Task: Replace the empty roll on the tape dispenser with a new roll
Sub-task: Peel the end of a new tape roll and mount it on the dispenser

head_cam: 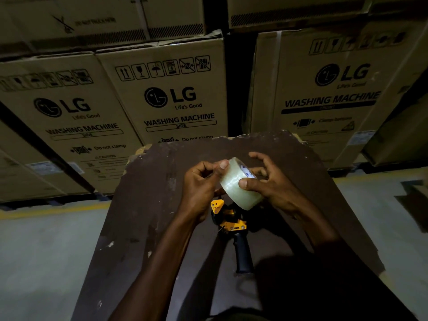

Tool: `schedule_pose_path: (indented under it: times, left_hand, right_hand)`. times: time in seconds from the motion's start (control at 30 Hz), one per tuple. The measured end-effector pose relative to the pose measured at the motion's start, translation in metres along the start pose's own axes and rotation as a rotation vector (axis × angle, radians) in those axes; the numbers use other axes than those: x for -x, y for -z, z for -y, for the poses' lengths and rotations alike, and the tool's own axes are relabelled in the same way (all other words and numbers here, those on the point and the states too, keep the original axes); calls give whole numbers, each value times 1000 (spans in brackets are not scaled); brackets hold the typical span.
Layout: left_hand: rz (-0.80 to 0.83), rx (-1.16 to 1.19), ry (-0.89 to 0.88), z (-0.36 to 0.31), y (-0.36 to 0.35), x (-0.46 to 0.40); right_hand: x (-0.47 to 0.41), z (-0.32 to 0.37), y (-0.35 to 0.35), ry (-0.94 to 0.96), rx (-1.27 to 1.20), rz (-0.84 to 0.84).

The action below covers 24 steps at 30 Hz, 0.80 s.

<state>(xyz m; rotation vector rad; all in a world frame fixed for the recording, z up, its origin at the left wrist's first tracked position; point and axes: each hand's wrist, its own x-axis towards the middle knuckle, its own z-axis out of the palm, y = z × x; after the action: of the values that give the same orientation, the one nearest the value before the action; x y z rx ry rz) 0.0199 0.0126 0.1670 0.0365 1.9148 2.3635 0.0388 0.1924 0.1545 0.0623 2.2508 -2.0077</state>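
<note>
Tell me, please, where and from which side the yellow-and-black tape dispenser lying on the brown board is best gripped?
Probably by its black handle, from the near side: it points toward the person and lies clear, while the yellow head sits under the clear tape roll and both hands.

The light is dim, and tall cardboard boxes (171, 93) printed with "LG Life's Good" and "WASHING MACHINE" stand stacked in rows across the back, more boxes resting on top of them, with a dark gap (238, 84) between the middle stack and the right one. In front stands a dark brown table (148, 205), its surface scuffed and its far edge chipped. The floor (41, 251) is grey concrete with a yellow line (53, 208) painted along the foot of the boxes.
</note>
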Motion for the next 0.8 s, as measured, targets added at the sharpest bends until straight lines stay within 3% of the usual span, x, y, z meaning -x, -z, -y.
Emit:
schedule_pose_path:
  times: [0.47, 0.8]
  left_hand:
    - [-66, 41, 137, 26, 12, 0]
    - [87, 42, 130, 22, 31, 0]
  right_hand:
    - [-12, 0, 12, -18, 136, 133]
    - [-19, 4, 19, -11, 225, 202]
